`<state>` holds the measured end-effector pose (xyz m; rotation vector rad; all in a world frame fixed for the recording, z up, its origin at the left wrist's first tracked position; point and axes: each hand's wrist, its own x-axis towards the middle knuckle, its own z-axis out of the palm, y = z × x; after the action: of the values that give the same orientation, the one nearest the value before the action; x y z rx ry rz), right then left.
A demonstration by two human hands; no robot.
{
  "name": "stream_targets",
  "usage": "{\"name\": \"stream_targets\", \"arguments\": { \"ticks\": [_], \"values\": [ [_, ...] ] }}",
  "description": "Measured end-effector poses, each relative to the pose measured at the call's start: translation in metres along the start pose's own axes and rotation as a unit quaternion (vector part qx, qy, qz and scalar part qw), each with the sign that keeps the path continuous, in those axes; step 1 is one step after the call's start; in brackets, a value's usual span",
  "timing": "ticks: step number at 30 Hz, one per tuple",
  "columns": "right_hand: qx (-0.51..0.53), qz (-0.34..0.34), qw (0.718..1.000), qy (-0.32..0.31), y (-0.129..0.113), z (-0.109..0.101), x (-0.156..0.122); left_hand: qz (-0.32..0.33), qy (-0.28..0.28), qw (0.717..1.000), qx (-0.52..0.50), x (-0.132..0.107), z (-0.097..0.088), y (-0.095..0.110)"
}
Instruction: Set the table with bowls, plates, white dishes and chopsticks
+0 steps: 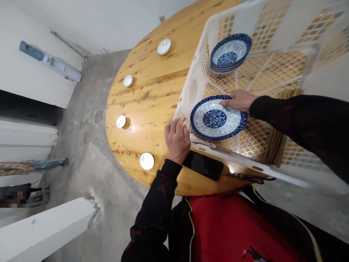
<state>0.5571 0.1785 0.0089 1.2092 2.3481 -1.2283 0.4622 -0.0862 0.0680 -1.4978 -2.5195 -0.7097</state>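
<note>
A white lattice plastic crate (191, 91) stands on a round wooden table (152, 91). Inside it lies a blue-and-white patterned plate (215, 118). My right hand (238, 100) grips that plate's far rim, fingers closed on it. My left hand (177, 140) rests on the crate's near corner rim with its fingers curled over the edge. Deeper in the crate sits a stack of blue-and-white bowls (230, 52).
Several small white saucers (147, 161) are spaced along the table's edge. A black phone (204, 165) lies at the near edge beside the crate, with a key ring (245, 177) next to it. Bare concrete floor lies to the left.
</note>
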Motion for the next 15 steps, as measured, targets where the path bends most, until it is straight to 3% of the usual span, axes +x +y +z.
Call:
{"name": "stream_targets", "arguments": {
  "ticks": [15],
  "values": [
    [0.021,0.0,1.0,-0.018,-0.0009,0.0039,-0.0019,-0.01,-0.007,1.0,0.012,0.0002,-0.0003,0.0022]
  ]
}}
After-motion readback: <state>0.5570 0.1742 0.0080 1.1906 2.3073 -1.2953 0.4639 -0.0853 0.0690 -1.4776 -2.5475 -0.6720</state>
